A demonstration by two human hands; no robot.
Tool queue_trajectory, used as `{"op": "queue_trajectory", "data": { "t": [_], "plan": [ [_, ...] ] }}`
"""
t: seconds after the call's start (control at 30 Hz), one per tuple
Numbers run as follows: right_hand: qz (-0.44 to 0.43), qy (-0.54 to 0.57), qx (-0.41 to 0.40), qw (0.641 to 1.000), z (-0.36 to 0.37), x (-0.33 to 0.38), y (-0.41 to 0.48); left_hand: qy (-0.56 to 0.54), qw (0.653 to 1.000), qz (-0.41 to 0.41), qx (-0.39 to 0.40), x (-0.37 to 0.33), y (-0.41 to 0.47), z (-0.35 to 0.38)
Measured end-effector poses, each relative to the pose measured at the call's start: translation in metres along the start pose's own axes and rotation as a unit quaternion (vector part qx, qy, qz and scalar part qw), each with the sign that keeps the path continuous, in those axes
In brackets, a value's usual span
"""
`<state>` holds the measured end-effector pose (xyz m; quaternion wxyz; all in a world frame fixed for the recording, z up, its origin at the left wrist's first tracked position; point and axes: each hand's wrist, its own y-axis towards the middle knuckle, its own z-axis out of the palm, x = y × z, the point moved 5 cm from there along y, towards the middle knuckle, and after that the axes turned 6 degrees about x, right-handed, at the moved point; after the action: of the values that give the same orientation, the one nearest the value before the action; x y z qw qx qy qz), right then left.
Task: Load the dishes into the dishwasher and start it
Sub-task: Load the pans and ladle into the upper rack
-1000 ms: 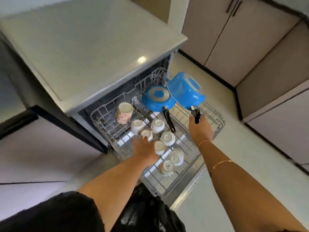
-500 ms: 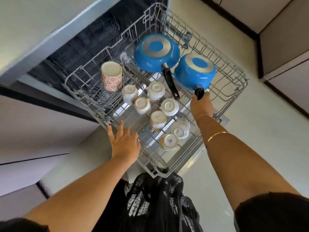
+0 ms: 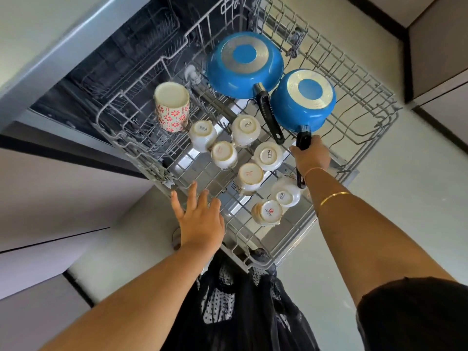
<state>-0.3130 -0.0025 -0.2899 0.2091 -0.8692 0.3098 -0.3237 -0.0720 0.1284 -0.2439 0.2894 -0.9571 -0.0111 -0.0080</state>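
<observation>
Saucepan [image 3: 291, 112], aloft before, now bottom-up in rack [image 3: 354, 105], right grip [image 3: 310, 155] round handle [image 3: 303, 139].

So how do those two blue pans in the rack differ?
The frying pan is wider and shallower; the saucepan is narrower and deeper. The frying pan's handle lies free, while the right hand grips the saucepan's handle. Both are blue, upside down in the rack, with black handles.

Saucepan [image 3: 304, 100] right of frying pan [image 3: 244, 64] at rack [image 3: 374, 122] rear; cups [image 3: 248, 174] in front; mug [image 3: 171, 107] left.
</observation>
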Motion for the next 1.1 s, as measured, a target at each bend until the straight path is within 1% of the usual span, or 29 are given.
{"op": "queue_trajectory", "data": {
  "t": [0.1,0.2,0.3,0.37,0.47,0.5,0.67,0.93,1.1],
  "plan": [
    [-0.015,-0.017,-0.009,1.0,-0.002,0.0,-0.001,-0.004,1.0,0.0,-0.003,0.0,0.0,0.0],
    [-0.021,-0.005,0.005,1.0,-0.004,-0.003,0.002,-0.003,1.0,0.001,-0.004,0.0,0.0,-0.001],
    [-0.018,-0.021,0.007,1.0,-0.009,-0.005,0.007,-0.008,1.0,0.002,-0.009,0.0,0.0,-0.002],
    [-0.012,-0.05,-0.008,0.999,-0.01,-0.005,0.007,-0.005,1.0,0.003,-0.008,0.0,-0.001,-0.002],
    [-0.008,-0.132,-0.049,0.99,-0.01,-0.004,0.003,-0.001,1.0,0.002,-0.006,0.0,-0.001,-0.002],
    [-0.006,-0.14,-0.05,0.989,-0.011,-0.005,0.002,0.001,1.0,0.001,-0.006,0.0,-0.001,-0.002],
    [0.04,-0.156,-0.008,0.987,-0.006,-0.027,-0.002,0.003,1.0,0.002,-0.003,0.0,-0.001,-0.002],
    [0.009,-0.155,-0.022,0.988,0.005,-0.027,-0.022,0.014,1.0,0.001,0.005,0.001,-0.001,-0.001],
    [-0.025,-0.158,-0.03,0.987,0.004,-0.012,-0.048,0.016,0.999,0.009,0.038,0.003,0.0,-0.003]
  ]
}}
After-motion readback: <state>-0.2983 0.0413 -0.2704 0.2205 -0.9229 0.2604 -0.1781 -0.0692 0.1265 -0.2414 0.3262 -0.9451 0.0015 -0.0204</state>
